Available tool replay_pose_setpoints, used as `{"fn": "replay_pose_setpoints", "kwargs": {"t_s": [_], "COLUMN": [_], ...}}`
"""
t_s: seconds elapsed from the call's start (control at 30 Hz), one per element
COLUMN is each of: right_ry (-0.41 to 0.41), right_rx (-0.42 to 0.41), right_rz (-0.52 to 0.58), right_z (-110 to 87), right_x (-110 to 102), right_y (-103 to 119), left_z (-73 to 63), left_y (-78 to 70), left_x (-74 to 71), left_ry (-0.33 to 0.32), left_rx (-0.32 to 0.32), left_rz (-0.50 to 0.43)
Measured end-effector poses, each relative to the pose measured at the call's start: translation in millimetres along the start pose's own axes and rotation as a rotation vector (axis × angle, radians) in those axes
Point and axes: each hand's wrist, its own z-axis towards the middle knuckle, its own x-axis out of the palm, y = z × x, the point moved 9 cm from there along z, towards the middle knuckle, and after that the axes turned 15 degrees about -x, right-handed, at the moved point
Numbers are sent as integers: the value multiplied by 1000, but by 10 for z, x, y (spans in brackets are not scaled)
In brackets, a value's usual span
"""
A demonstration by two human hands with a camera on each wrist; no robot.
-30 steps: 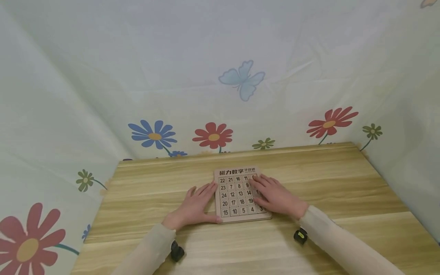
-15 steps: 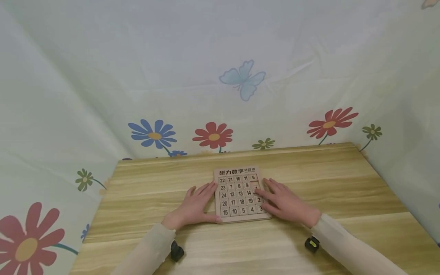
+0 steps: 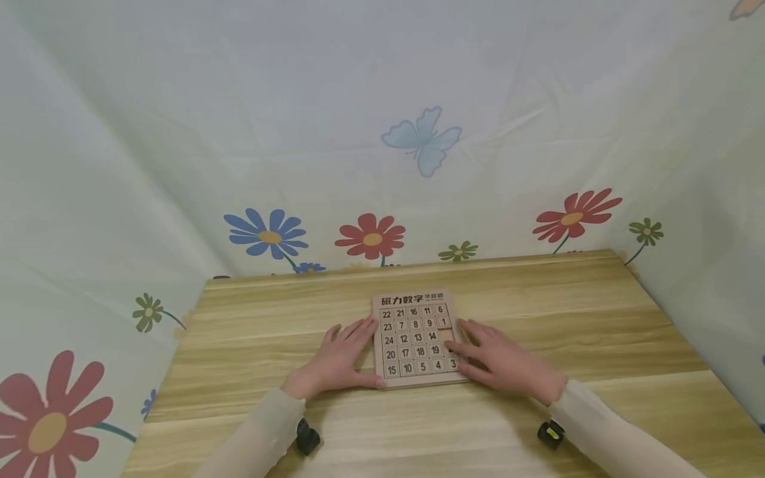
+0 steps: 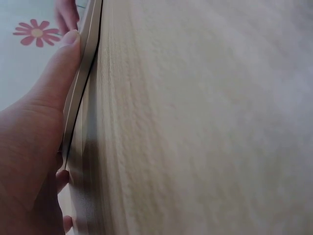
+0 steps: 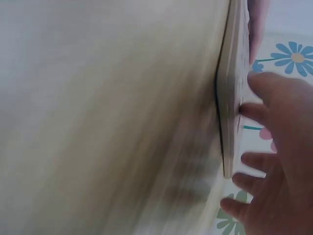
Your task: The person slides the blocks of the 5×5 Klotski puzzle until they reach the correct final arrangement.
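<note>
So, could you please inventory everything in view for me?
Table: one, yellow-brown, centre to bottom
Number board: one, light brown, on table
Number tiles: 24, light brown, in board
Backdrop: one, pale, behind and beside table
Printed flowers: several, mostly red, blue, green, on backdrop
Printed butterfly: one, blue, upper backdrop
Orange print: one, upper right corner
Sleeves: two, cream, foreground left and right
Wrist cameras: two, black, by the sleeves
Left hand: one, board's left edge
Right hand: one, board's right side
</note>
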Motion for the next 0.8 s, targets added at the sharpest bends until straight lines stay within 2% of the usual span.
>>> {"fn": "replay_pose_setpoints", "kwargs": {"t_s": [0.13, 0.37, 0.5, 0.67, 0.8], "right_ry": [-3, -69, -59, -20, -43], "right_rx": [-5, -36, -53, -117, -160], "right_rz": [36, -22, -42, -57, -54], "right_z": [-60, 93, 144, -9, -206], "right_x": [-23, -72, -72, -19, -15], "right_y": [33, -46, -33, 112, 199], "left_z": [-10, 11, 7, -18, -23], "left_y": [-3, 24, 34, 13, -18], "left_x": [-10, 16, -5, -40, -39], "left_ry": [-11, -18, -7, -8, -8], "left_rx": [10, 15, -2, 2, 26], "left_rz": [-18, -25, -9, -21, -40]}}
